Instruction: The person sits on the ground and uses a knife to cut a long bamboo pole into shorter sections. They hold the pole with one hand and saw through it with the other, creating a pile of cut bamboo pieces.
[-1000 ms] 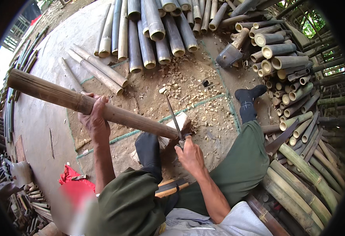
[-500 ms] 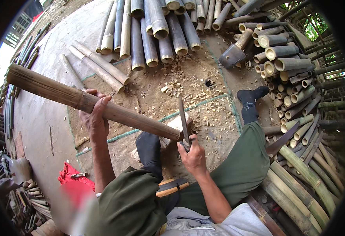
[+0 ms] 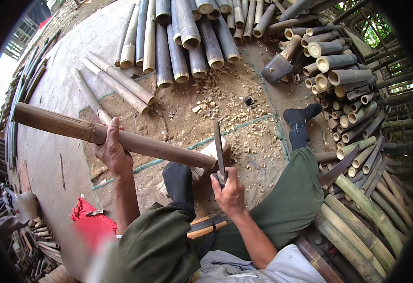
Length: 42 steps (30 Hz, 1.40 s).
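My left hand (image 3: 114, 153) is closed around a thick brown bamboo pole (image 3: 159, 146) near its joint, thumb on top and the other fingers mostly hidden behind. The pole slants from the far left down to the middle. Its right end lies at a pale wooden block (image 3: 212, 150) on the ground; whether it rests on the block I cannot tell. My right hand (image 3: 230, 192) grips the handle of a knife (image 3: 219, 147), its narrow dark blade pointing up and away, just beside the pole's end. My dark-socked left foot (image 3: 178, 181) is next to the block.
Pale chips (image 3: 244, 111) litter the mat (image 3: 154, 125). Bamboo tubes (image 3: 187, 28) are stacked ahead, with more cut tubes (image 3: 338, 75) piled right. Loose poles (image 3: 121, 85) lie left of centre. A broad blade (image 3: 338, 170) stands near my right knee; a red cloth (image 3: 86, 210) lies left.
The pole's left end has dropped lower in the view, and the pole lies flatter. My left hand has shifted its grip, thumb now upright against it. The knife has barely moved.
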{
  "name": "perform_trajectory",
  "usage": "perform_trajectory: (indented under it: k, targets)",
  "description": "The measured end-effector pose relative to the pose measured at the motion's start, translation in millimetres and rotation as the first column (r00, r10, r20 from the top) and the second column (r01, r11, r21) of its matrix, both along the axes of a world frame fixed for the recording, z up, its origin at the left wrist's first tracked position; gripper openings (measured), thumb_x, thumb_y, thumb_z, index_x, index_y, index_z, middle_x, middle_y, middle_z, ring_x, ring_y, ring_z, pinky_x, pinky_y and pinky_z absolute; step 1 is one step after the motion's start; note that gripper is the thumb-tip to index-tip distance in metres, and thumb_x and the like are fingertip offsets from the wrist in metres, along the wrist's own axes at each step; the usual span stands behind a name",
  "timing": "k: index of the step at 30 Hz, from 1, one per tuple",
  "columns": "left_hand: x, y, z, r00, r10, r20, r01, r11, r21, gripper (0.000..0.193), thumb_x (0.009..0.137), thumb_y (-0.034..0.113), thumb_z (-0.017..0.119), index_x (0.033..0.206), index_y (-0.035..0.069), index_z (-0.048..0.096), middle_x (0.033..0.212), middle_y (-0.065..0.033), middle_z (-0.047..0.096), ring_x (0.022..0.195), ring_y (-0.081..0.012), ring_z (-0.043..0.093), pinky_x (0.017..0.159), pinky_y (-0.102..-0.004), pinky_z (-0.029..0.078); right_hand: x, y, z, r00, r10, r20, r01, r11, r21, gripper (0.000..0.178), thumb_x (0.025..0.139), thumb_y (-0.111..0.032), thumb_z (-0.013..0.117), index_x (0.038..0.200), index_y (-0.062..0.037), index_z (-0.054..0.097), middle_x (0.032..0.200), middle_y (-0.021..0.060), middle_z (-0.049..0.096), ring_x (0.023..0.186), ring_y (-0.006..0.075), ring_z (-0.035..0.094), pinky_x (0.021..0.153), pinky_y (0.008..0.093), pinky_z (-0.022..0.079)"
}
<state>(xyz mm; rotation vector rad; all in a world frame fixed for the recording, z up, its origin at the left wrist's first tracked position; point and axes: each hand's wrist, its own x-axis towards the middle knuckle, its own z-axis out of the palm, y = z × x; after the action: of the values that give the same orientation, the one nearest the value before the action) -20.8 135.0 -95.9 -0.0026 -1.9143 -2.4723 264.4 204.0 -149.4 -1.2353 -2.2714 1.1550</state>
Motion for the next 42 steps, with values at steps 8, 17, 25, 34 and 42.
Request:
perform_trajectory:
  k: [8, 17, 25, 34, 42]
  targets:
    - [9, 6, 14, 0.997, 0.007, -0.079, -0.001, 0.997, 0.076, 0.03, 0.078, 0.008, 0.083, 0.096, 0.003, 0.059, 0.082, -0.006, 0.065, 0.074, -0.0162, 0.064, 0.071, -0.0306, 0.052, -10, 7, 13, 0.967, 0.078, 0.242, -0.063, 0.996, -0.07, 0.032, 0.088, -0.015, 0.065, 0.104, 0.0019, 0.044, 0.079, 0.0289, 0.065, 0.073, 0.0456, 0.065, 0.063, 0.0534, 0.052]
    - [20, 12, 15, 0.992, -0.084, -0.095, 0.089, 0.995, 0.052, 0.032, 0.078, 0.002, 0.08, 0.1, 0.004, 0.058, 0.088, -0.0036, 0.061, 0.078, -0.0129, 0.061, 0.074, -0.0289, 0.051, 13, 12, -60, 0.909, 0.08, 0.409, -0.022, 0.989, -0.145, 0.039, 0.086, -0.023, 0.067, 0.107, 0.0023, 0.045, 0.08, 0.0312, 0.065, 0.082, 0.0498, 0.064, 0.071, 0.0584, 0.048]
    - [8, -2, 20, 0.916, -0.379, -0.129, 0.396, 0.908, 0.139, 0.038, 0.077, -0.006, 0.074, 0.109, 0.003, 0.054, 0.095, -0.0051, 0.058, 0.084, -0.0143, 0.061, 0.083, -0.0281, 0.05, 5, 5, -40, 0.949, 0.035, 0.315, -0.007, 0.996, -0.091, 0.033, 0.089, -0.018, 0.064, 0.106, 0.0024, 0.044, 0.078, 0.0304, 0.065, 0.072, 0.0469, 0.065, 0.06, 0.0555, 0.05]
    - [7, -10, 20, 0.888, -0.442, -0.125, 0.459, 0.867, 0.193, 0.038, 0.078, -0.004, 0.07, 0.11, 0.002, 0.051, 0.095, -0.0071, 0.055, 0.091, -0.0194, 0.062, 0.094, -0.0367, 0.051, -4, 10, 31, 0.999, -0.038, -0.012, 0.036, 0.99, -0.137, 0.034, 0.087, -0.019, 0.064, 0.104, 0.002, 0.043, 0.082, 0.0309, 0.065, 0.078, 0.0509, 0.064, 0.07, 0.0569, 0.051]
    - [-1, -30, 18, 0.795, -0.593, -0.127, 0.606, 0.785, 0.127, 0.046, 0.077, 0.003, 0.069, 0.118, 0.004, 0.047, 0.098, -0.0083, 0.054, 0.093, -0.0204, 0.059, 0.096, -0.0411, 0.048, 0, 16, -1, 0.93, 0.144, 0.339, -0.058, 0.967, -0.25, 0.034, 0.087, -0.021, 0.064, 0.106, 0.0023, 0.048, 0.085, 0.0302, 0.065, 0.082, 0.0507, 0.063, 0.074, 0.0559, 0.05]
